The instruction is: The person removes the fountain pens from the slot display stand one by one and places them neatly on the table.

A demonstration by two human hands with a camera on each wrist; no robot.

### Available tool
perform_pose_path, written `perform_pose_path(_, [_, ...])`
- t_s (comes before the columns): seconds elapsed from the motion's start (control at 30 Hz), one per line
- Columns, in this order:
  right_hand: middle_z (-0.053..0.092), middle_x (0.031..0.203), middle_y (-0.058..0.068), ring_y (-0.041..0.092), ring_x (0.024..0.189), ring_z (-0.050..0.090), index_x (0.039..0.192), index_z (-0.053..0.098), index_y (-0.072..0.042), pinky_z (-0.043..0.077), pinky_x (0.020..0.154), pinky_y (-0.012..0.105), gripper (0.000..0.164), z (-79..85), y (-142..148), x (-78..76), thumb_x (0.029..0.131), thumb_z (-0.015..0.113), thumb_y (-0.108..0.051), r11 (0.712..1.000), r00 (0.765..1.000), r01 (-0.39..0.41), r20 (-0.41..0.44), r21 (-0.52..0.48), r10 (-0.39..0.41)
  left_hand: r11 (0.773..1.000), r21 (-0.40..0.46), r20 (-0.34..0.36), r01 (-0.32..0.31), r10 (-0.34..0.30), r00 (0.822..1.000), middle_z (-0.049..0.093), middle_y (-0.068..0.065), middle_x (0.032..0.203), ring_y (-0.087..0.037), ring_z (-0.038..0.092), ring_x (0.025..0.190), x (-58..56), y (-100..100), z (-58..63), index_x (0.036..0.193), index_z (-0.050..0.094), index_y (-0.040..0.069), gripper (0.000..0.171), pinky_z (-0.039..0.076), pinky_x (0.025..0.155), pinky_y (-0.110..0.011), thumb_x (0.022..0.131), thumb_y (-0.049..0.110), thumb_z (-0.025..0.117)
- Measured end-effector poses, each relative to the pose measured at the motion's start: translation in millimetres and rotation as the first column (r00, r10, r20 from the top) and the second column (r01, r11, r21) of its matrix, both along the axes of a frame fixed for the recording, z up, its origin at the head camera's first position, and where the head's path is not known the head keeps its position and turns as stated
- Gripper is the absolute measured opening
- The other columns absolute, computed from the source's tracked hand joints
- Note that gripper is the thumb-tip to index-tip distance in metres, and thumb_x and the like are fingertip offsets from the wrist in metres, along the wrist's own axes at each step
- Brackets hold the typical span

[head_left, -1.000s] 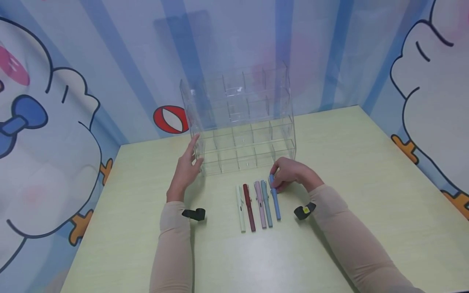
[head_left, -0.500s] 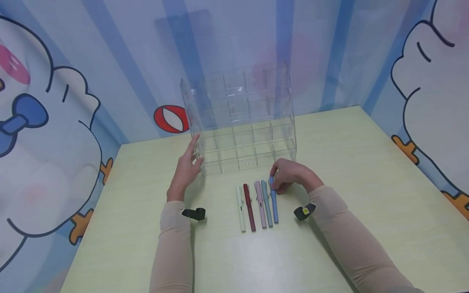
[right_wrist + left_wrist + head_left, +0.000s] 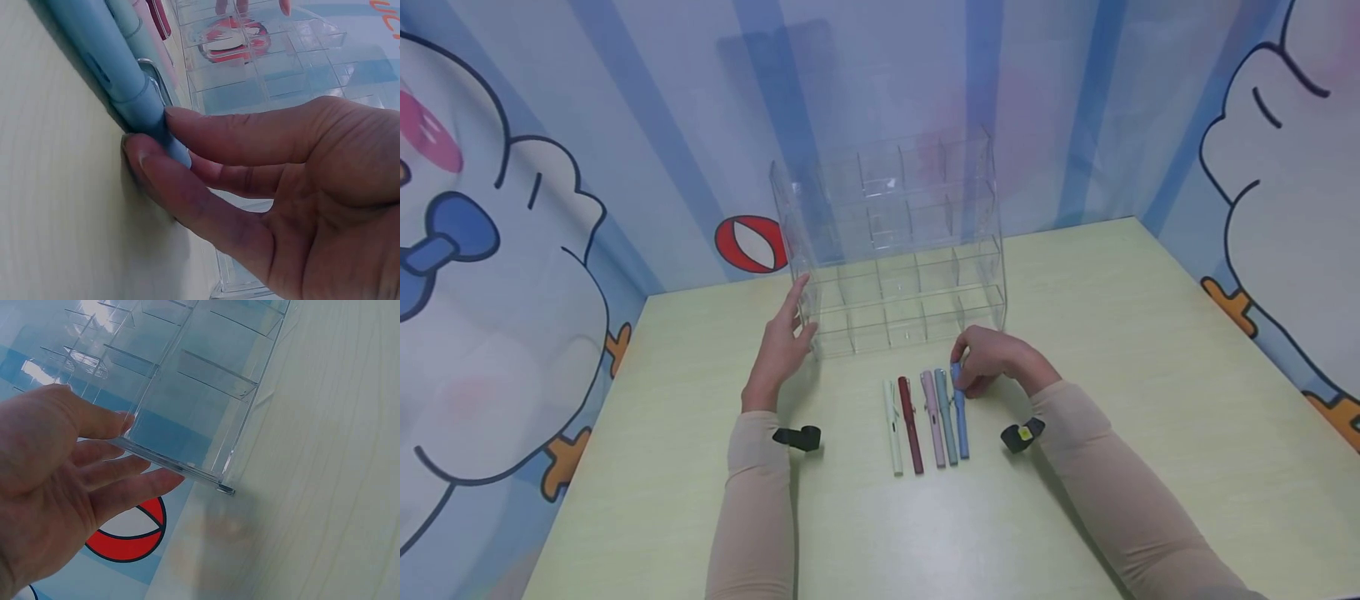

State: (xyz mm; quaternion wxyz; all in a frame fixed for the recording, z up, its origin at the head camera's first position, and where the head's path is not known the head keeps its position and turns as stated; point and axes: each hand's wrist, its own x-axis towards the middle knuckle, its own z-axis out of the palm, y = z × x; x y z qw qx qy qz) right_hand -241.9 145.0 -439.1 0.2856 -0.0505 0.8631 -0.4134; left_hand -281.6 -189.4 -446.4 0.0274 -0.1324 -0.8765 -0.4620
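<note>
A blue fountain pen (image 3: 962,429) lies at the right end of a row of pens on the table. My right hand (image 3: 996,357) pinches its cap end between thumb and fingers; the right wrist view shows this blue pen (image 3: 103,53) close up. Behind the row stands a clear acrylic tiered organizer (image 3: 904,311) with many compartments. At its left side my left hand (image 3: 779,354) grips the side wall, thumb on one face and fingers on the other, as the left wrist view shows with the organizer's edge (image 3: 169,464).
Left of the blue pen lie a teal pen (image 3: 947,425), a lilac pen (image 3: 934,425), a dark red pen (image 3: 911,429) and a pale green pen (image 3: 892,433). The pale table (image 3: 662,467) meets a patterned backdrop (image 3: 895,67) behind the organizer.
The blue pen's lower end has swung left and slightly towards me, closer to the teal pen and more in line with it. My left hand stays put on the organizer.
</note>
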Motion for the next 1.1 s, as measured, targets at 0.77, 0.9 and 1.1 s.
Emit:
perform_pose_path(0.77, [0.060, 0.100, 0.017, 0.022, 0.075, 0.070, 0.120, 0.059, 0.008, 0.061, 0.069, 0.035, 0.040, 8.3, 6, 2.9, 0.083, 0.074, 0.008, 0.999, 0.999, -0.043, -0.002, 0.016, 0.044, 1.000, 0.006, -0.007, 0.012, -0.012, 1.000, 0.022, -0.014, 0.163, -0.043, 0.039, 0.139, -1.5, 2, -0.5, 0.160, 0.017, 0.039, 0.078, 0.056, 0.090, -0.050, 0.101, 0.005, 0.056])
perform_pose_path(0.9, [0.060, 0.105, 0.019, 0.025, 0.080, 0.071, 0.123, 0.056, 0.009, 0.061, 0.072, 0.037, 0.043, 13.5, 8, 5.1, 0.084, 0.073, 0.006, 0.999, 0.999, -0.053, -0.002, -0.008, 0.053, 1.000, 0.015, -0.011, 0.022, -0.022, 1.000, 0.021, -0.012, 0.164, -0.044, 0.038, 0.139, -0.8, 3, -0.3, 0.160, 0.017, 0.040, 0.078, 0.056, 0.089, -0.050, 0.102, 0.005, 0.055])
perform_pose_path(1.1, [0.059, 0.110, 0.022, 0.029, 0.088, 0.069, 0.130, 0.052, 0.010, 0.061, 0.077, 0.039, 0.044, 22.9, 12, 9.2, 0.089, 0.069, 0.004, 0.997, 0.998, -0.061, -0.036, -0.057, 0.059, 1.000, -0.013, -0.011, 0.015, -0.015, 1.000, 0.023, -0.015, 0.163, -0.044, 0.039, 0.139, -0.4, 0, 0.4, 0.159, 0.016, 0.044, 0.079, 0.056, 0.089, -0.049, 0.102, 0.006, 0.056])
